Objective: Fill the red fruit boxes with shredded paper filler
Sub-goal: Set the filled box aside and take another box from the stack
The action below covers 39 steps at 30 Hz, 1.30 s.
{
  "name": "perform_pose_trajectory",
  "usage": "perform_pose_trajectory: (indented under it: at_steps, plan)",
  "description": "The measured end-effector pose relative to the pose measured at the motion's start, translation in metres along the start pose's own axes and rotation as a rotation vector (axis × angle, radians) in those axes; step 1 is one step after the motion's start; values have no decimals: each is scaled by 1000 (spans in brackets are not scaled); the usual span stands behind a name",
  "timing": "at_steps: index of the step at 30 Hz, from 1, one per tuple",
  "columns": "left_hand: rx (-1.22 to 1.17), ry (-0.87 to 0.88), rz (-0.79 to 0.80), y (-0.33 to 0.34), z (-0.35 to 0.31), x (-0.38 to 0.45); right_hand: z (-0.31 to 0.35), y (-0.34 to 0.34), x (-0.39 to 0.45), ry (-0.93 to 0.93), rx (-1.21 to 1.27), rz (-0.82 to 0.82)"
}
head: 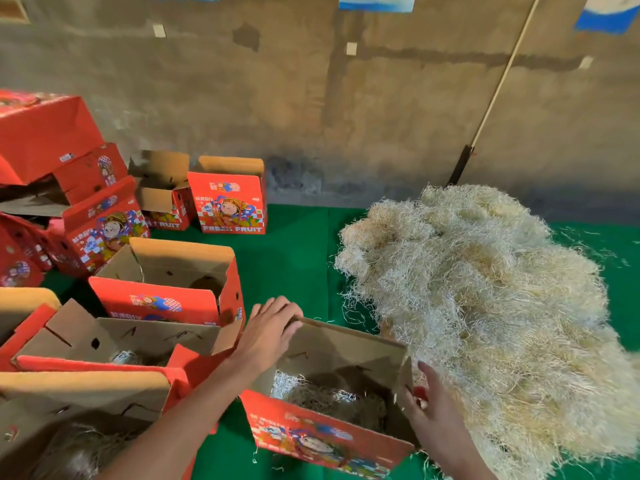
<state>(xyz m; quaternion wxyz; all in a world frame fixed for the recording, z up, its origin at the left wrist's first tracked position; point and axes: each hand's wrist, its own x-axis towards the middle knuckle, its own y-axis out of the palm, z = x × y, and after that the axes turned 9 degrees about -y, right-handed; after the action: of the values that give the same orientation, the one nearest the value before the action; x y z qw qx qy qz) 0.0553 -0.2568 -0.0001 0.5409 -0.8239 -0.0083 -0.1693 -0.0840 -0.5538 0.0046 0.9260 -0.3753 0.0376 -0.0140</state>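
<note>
An open red fruit box point(322, 434) stands on the green mat in front of me, with some shredded paper filler point(332, 400) lying at its bottom. My left hand point(273, 323) grips the top of the box's far left flap, fingers curled over the edge. My right hand point(429, 407) rests flat against the box's right side flap, fingers straight. A big pale heap of shredded paper point(485, 296) lies right of the box, touching it.
Several more open red boxes stand to the left point(166, 299), some holding a little filler point(121, 356). Others are stacked at the far left point(45, 133) and by the wall point(230, 202). A long stick point(498, 84) leans on the concrete wall. Green mat point(294, 247) covers the floor.
</note>
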Motion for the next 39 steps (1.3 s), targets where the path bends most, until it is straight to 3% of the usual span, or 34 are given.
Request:
perform_pose_trajectory:
  at_steps: [4, 10, 18, 24, 30, 39]
  plan:
    - [-40, -5, 64, 2, 2, 38, 9, -6, 32, 149, 23, 141]
    - [-143, -81, 217, -11, 2, 91, 20, -6, 80, 168, 156, 76]
    - [-195, -119, 398, -5, 23, 112, 37, 5, 159, 115, 5, 84]
    - [-202, -108, 510, -10, 49, 157, 58, 20, 215, 125, 115, 133]
    - [-33, -92, 434, -17, 90, 176, 91, 55, 259, 116, 117, 240]
    - [8, -243, 296, -50, 165, 183, 156, 148, 299, 16, 133, 308]
